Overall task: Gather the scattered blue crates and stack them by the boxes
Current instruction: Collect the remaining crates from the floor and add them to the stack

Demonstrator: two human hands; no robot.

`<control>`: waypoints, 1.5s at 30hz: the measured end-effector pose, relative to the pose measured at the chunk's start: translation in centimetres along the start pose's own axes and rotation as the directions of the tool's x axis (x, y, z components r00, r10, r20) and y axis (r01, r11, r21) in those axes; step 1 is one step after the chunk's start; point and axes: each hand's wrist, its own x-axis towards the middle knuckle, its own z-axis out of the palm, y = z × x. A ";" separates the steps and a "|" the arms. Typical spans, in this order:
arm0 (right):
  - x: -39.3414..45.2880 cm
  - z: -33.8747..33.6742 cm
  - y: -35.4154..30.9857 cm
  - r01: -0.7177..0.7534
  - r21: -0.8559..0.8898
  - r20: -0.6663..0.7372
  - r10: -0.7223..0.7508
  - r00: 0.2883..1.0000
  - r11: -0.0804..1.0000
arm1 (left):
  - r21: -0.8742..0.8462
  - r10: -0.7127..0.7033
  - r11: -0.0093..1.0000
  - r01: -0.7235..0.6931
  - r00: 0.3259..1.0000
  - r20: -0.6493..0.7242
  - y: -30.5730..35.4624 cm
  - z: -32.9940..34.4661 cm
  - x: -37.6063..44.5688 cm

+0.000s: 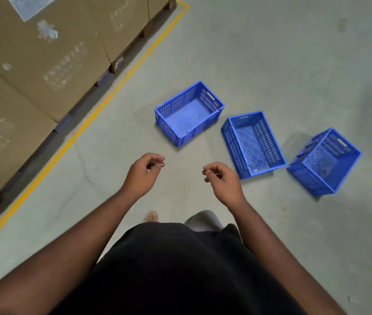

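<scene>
Three blue perforated crates lie apart on the grey floor ahead of me. The left crate (pixel 188 113) stands upright with a solid bottom. The middle crate (pixel 253 144) and the right crate (pixel 324 161) also stand open side up; the right one looks tilted. Stacked brown cardboard boxes (pixel 44 53) fill the upper left. My left hand (pixel 145 172) and my right hand (pixel 222 178) hang in front of me, short of the crates, with fingers loosely curled and nothing in them.
A yellow floor line (pixel 103 103) runs diagonally along the front of the boxes, which sit on dark pallets (pixel 116 65). Bare concrete floor lies between the line and the crates. My feet (pixel 151 216) show below my hands.
</scene>
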 end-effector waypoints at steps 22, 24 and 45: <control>73.5 -1.5 12.8 -0.116 -0.274 0.044 0.133 0.990 0.955 | -0.181 -0.746 0.662 0.727 0.620 -0.242 -3.6 22.6 62.8; 79.2 0.3 18.1 -0.162 -0.372 0.088 0.208 0.974 0.914 | -0.248 -0.821 0.570 0.784 0.533 -0.202 -8.4 25.3 67.1; 98.1 5.6 33.6 -0.306 -0.692 -0.180 0.254 0.950 0.654 | -0.638 -0.941 0.315 0.703 0.144 -0.307 -31.4 25.8 72.6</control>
